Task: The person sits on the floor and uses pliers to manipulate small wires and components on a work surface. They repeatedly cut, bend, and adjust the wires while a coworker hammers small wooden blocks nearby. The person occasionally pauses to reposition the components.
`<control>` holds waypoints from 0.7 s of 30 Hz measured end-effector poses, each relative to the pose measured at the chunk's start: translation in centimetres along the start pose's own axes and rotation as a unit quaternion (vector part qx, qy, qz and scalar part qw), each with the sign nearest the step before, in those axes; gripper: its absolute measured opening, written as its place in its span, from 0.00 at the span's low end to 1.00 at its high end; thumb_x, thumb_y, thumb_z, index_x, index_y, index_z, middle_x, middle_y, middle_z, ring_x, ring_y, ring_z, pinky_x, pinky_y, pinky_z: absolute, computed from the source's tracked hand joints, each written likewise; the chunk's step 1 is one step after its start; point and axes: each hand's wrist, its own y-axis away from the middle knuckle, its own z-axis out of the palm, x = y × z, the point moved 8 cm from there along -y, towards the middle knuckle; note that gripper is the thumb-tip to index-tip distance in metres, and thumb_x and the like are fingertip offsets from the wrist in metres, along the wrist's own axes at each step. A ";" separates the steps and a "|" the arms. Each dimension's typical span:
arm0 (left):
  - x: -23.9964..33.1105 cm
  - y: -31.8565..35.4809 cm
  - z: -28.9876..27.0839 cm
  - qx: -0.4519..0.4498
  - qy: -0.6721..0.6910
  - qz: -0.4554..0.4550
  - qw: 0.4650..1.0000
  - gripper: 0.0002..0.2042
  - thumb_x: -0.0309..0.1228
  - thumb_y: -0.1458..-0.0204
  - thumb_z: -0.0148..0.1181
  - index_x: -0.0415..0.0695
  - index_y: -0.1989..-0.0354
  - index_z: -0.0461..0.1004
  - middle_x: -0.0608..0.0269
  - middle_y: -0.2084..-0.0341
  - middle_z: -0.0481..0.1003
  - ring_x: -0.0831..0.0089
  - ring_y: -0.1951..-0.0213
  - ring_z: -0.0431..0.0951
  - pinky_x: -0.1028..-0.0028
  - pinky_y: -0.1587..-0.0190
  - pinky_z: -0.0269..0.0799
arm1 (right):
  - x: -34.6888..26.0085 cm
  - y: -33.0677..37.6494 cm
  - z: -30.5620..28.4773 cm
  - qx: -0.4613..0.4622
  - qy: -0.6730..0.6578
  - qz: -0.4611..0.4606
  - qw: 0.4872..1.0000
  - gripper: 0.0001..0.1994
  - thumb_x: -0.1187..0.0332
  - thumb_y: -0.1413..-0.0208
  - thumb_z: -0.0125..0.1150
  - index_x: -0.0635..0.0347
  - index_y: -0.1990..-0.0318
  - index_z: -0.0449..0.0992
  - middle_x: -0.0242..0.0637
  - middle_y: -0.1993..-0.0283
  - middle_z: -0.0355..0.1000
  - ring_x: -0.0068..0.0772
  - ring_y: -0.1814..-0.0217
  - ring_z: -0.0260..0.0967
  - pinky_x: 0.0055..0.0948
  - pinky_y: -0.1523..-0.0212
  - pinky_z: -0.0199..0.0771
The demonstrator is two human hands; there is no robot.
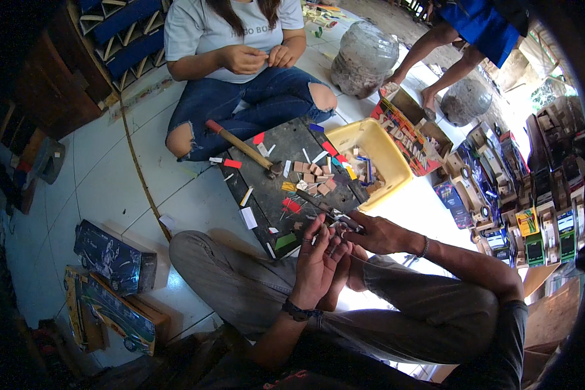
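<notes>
My right hand point(387, 233), a bracelet at its wrist, is closed on a dark, long-bladed tool point(326, 209) that looks like scissors. The blade points up and left over the low dark board point(253, 188). Close beside it, my left hand point(318, 263) has its fingers bent and brought together at the tool. Whatever small thing those fingers may hold is hidden. On the board lie several small wooden blocks point(313, 174), red pieces point(233, 164), white strips and nails. A hammer point(244, 146) with a wooden handle rests across the board's far left part.
A yellow basin point(396, 185) of small pieces stands right of the board, near a red box point(403, 140). Wooden toy vehicles point(539, 221) crowd the far right; boxed-shaped ones point(117, 257) lie at left. Facing me sits a person point(237, 71); another person's legs show behind.
</notes>
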 end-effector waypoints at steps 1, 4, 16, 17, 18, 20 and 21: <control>0.0 0.0 0.0 -0.003 -0.002 0.000 1.000 0.20 0.29 0.38 0.52 0.55 0.38 0.62 0.71 0.57 0.70 0.80 0.59 0.74 0.72 0.54 0.77 | -0.4 0.0 -0.1 0.013 -0.003 -0.032 0.999 0.19 0.57 0.41 0.54 0.61 0.50 0.67 0.56 0.60 0.73 0.53 0.59 0.75 0.43 0.59 0.75; 0.0 -0.1 -0.1 -0.002 -0.003 0.002 1.000 0.19 0.29 0.38 0.51 0.55 0.38 0.63 0.71 0.57 0.70 0.80 0.59 0.73 0.72 0.54 0.76 | 0.4 -0.2 0.6 -0.002 0.037 -0.012 0.999 0.18 0.58 0.42 0.55 0.64 0.54 0.70 0.56 0.64 0.75 0.50 0.62 0.76 0.41 0.61 0.76; -0.6 0.2 -0.5 0.031 -0.011 0.007 0.999 0.18 0.30 0.38 0.53 0.56 0.41 0.65 0.72 0.57 0.70 0.80 0.60 0.72 0.73 0.54 0.75 | 2.5 -1.2 1.4 0.009 0.040 0.048 0.998 0.19 0.56 0.45 0.57 0.68 0.60 0.73 0.53 0.71 0.76 0.50 0.67 0.77 0.42 0.63 0.75; -0.8 0.3 -0.6 0.041 -0.014 0.005 0.999 0.18 0.30 0.39 0.54 0.56 0.40 0.65 0.72 0.57 0.70 0.80 0.60 0.72 0.73 0.54 0.75 | 2.5 -1.3 1.4 0.012 0.043 0.045 0.998 0.19 0.56 0.45 0.57 0.67 0.60 0.73 0.53 0.70 0.76 0.50 0.66 0.77 0.42 0.63 0.75; -1.0 0.4 -0.8 0.059 -0.016 0.001 0.998 0.18 0.31 0.39 0.54 0.56 0.40 0.65 0.72 0.57 0.70 0.80 0.60 0.72 0.73 0.54 0.75 | 2.5 -1.4 1.4 0.010 0.050 0.047 0.998 0.20 0.55 0.45 0.57 0.67 0.60 0.73 0.53 0.70 0.76 0.50 0.66 0.77 0.43 0.62 0.75; -1.3 0.7 -0.9 0.082 -0.024 0.001 0.996 0.18 0.31 0.39 0.54 0.56 0.40 0.65 0.71 0.57 0.70 0.80 0.60 0.72 0.73 0.54 0.75 | 2.7 -1.4 1.5 0.005 0.065 0.057 0.996 0.20 0.54 0.45 0.57 0.66 0.60 0.74 0.53 0.68 0.76 0.51 0.64 0.77 0.43 0.61 0.75; -1.4 0.8 -1.1 0.098 -0.027 0.003 0.995 0.18 0.32 0.39 0.55 0.56 0.40 0.65 0.71 0.57 0.70 0.80 0.60 0.72 0.73 0.54 0.75 | 2.8 -1.4 1.6 0.002 0.072 0.064 0.995 0.20 0.53 0.44 0.57 0.66 0.60 0.74 0.53 0.68 0.76 0.51 0.64 0.76 0.43 0.61 0.75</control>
